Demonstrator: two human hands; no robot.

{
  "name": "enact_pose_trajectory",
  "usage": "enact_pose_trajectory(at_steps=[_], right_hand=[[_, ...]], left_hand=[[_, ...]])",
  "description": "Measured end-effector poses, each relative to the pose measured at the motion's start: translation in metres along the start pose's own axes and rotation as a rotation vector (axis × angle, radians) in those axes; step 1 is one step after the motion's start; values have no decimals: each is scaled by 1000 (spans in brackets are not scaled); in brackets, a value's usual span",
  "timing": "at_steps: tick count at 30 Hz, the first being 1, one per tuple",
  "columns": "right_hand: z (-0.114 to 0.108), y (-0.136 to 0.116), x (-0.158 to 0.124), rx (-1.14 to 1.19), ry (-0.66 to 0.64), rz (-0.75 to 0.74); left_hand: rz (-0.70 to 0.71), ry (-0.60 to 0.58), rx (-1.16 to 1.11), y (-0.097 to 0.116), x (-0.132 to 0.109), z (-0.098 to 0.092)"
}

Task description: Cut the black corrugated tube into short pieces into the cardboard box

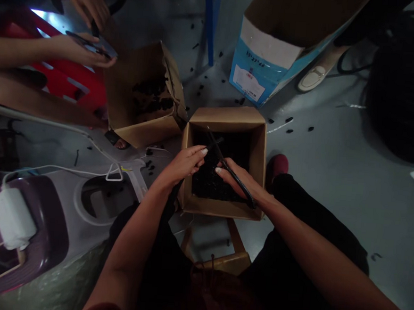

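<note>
A cardboard box [221, 208] stands between my knees with a mass of small dark pieces [208, 181] inside. Above its opening, my left hand [189, 162] is closed in a pinch on a dark strip, which appears to trail down beside my wrist. My right hand [234, 176] is wrapped round a long thin black tool [235, 178] that slants from the box's middle to my right wrist. The tool's front end lies close to the left fingertips. Exactly how the tool and strip meet is too dark to tell.
Another open box [148, 129] at the upper left holds dark bits, beside another person's hands [83, 49]. A blue and white carton [259, 59] stands upper right. A purple stool [47, 210] with a white adapter is at left.
</note>
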State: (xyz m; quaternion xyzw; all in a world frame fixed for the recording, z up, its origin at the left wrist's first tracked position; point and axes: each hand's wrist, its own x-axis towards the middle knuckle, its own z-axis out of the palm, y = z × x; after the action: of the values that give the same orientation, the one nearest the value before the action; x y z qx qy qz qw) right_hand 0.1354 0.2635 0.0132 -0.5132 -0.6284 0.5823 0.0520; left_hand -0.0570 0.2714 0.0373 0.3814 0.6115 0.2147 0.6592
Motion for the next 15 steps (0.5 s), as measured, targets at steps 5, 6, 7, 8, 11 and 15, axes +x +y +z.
enact_pose_trajectory(at_steps=[5,6,7,8,11,15], right_hand=[[-3,-7,-1,-52,9,35],[-3,-6,-1,-63,18,38],[-2,-5,0,-72,33,39],[-1,-4,0,-79,52,39],[3,3,3,-93,98,23],[4,10,6,-102,90,-5]], left_hand=[[5,18,22,1,-1,3],[14,20,26,1,-1,4],[24,23,29,1,0,4],[33,26,30,0,0,3],[45,26,29,-1,1,2],[31,21,44,-2,2,1]])
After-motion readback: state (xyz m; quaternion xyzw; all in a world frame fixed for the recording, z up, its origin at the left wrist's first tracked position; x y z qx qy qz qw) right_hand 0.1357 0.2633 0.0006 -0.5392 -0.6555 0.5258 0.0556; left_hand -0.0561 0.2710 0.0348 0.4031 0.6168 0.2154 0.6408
